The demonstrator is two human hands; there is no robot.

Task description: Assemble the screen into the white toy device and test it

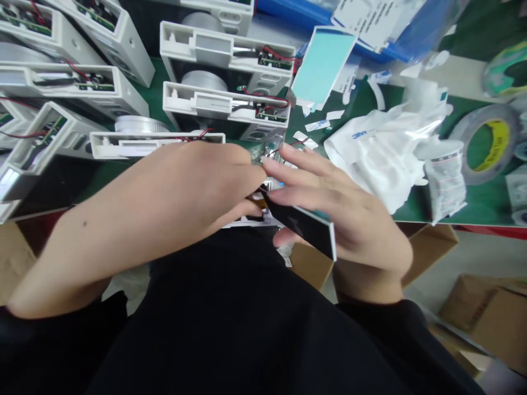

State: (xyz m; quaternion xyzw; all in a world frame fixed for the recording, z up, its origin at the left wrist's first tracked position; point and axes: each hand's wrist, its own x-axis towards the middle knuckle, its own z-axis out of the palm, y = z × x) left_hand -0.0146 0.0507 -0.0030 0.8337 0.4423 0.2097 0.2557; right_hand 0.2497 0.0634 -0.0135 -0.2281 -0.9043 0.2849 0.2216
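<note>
My right hand [333, 195] has a thin dark panel with a pale edge [302, 226] between its thumb and fingers, tilted toward my body. My left hand [206, 189] is curled beside the panel's far end, with thumb and fingers pinched together. What it grips, if anything, is hidden. Beneath both hands lies a white part [251, 221], mostly covered, with a small orange-brown piece near my left fingertips. Just beyond my left hand sits a white open housing [119, 144] with a round silver part on it and red wires.
Several more white housings [230, 101] with circuit boards and wires crowd the back and left. On the right are a light-blue sheet [323, 66], crumpled white backing paper [370, 148], a tape roll [486, 144] and a small clear packet [447, 181]. Cardboard boxes [486, 312] stand below the table edge.
</note>
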